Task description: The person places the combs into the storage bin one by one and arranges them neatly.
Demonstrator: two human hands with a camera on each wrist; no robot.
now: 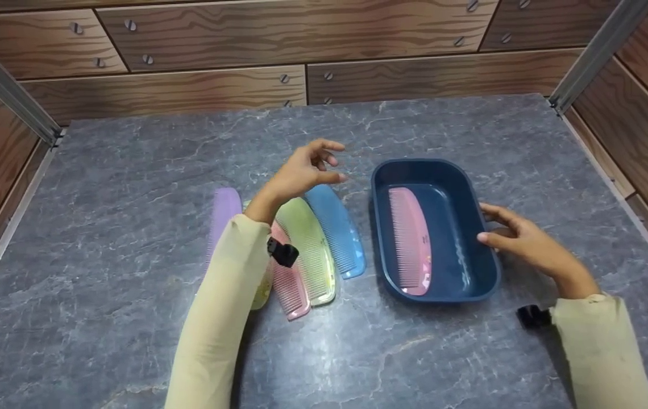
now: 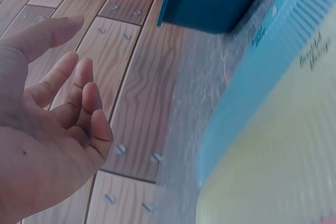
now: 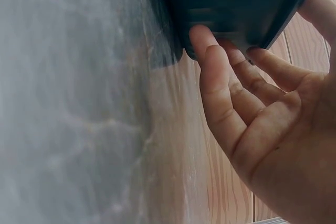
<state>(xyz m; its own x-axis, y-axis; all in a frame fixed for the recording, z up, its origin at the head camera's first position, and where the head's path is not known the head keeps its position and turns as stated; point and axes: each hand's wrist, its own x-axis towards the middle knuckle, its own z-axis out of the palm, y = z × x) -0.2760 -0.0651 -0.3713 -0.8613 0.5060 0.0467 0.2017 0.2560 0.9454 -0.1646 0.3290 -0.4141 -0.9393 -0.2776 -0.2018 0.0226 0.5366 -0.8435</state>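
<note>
"Left grip (image 1: pixel 304 173) first: how does it stand?"

"Thumb well apart from loosely bent fingers, nothing held; it hangs above the grey marbled worktop (image 1: pixel 131 284)."

"Where's the nearest comb?"

"Translucent blue plastic comb (image 1: pixel 338 233), just on the body side of that grip. Its long axis runs from near the thumb towards the person, slanting right. Beside it, on its left, lies a pale green plastic comb (image 1: pixel 310 244)."

"Which hand is nearer?"

"Left, clearly. Right grip (image 1: pixel 528 244) pinches the far-side rim of the navy oblong tub (image 1: pixel 443 298), thumb over the edge, fingers against the outer wall. A pink plastic comb (image 1: pixel 412 244) lies lengthwise inside, right and bodyward of the left grip."

"So reaching the blue one would mean?"

"Easing the left grip bodyward and down, I'd judge, fingers across that slant."
</note>
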